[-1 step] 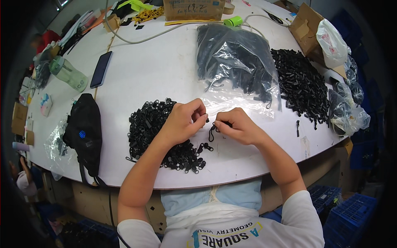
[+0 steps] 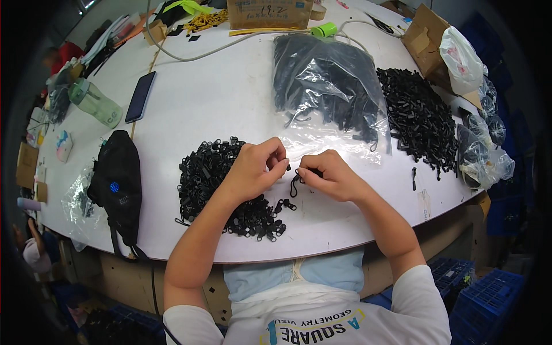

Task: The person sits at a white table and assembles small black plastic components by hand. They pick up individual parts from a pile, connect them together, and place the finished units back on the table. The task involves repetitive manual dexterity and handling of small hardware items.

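Note:
My left hand point(image 2: 260, 168) is closed in a pinch over the right side of a heap of black zipper sliders point(image 2: 201, 175). A small black piece shows at its fingertips, too small to name for sure. Just to the right, my right hand point(image 2: 330, 175) pinches a black cord zipper pull, whose looped cord point(image 2: 294, 188) hangs below the fingertips. The two hands are close together but apart. A few loose sliders point(image 2: 286, 204) lie on the table below them.
Beyond my hands lies a clear plastic bag point(image 2: 328, 80) of black cord pulls. A heap of small black parts point(image 2: 417, 115) sits to its right. At left are a black bag point(image 2: 118, 190), a phone point(image 2: 141, 96) and a green bottle point(image 2: 95, 103). A cardboard box point(image 2: 269, 14) stands at the back.

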### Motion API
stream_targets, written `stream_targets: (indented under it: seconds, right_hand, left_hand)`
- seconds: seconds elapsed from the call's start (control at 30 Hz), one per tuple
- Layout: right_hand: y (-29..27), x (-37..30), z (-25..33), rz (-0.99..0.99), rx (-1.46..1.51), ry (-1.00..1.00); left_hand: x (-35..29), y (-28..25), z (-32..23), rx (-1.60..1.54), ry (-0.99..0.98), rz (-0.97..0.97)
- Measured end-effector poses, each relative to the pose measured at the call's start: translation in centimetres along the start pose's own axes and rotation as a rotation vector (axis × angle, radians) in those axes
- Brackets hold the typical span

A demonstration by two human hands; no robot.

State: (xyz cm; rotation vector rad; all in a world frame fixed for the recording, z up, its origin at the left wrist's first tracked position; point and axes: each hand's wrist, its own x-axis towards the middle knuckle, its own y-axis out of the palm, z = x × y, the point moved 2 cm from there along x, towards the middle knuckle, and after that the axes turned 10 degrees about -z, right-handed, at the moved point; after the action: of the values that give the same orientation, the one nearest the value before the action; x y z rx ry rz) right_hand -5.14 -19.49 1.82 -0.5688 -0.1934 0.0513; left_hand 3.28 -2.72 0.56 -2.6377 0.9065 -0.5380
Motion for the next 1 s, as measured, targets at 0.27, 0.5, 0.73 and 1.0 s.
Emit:
stream_targets:
  seconds: [0.27, 0.5, 0.73, 1.0]
  right_hand:
    - [0.43, -0.12, 0.03, -0.072, 0.073, -0.041]
    - [0.29, 0.04, 0.37, -0.042, 0.049, -0.027]
    - [0.16, -0.07, -0.23, -0.047, 0.037, -0.082]
    - [0.83, -0.17, -0.3, 0.02, -0.232, -0.148]
  left_hand:
    - [0.0, -0.01, -0.05, 0.009, 0.003, -0.006]
    - [-0.02, -0.17, -0.29, 0.013, -0.01, 0.001]
    - [0.01, -0.08, -0.21, 0.018, -0.007, -0.001]
    - [-0.03, -0.07, -0.53, 0.032, -0.016, -0.01]
